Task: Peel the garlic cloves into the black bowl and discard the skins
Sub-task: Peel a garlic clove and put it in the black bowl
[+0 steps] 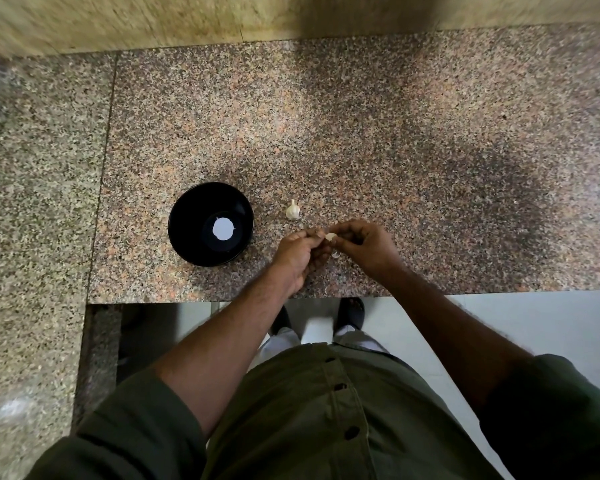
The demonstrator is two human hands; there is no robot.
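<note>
Head view, lower centre: my left hand and right hand pinch one garlic clove, peeling; next, I judge, drop it into the black bowl.

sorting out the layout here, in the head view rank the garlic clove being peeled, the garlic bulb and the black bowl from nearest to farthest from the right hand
From the right hand:
1. Garlic clove: pinched between both hands' fingertips, at the right hand's left edge.
2. Garlic bulb: on the counter, up and to the left of the hands.
3. Black bowl: farthest left, beyond the left hand.
</note>
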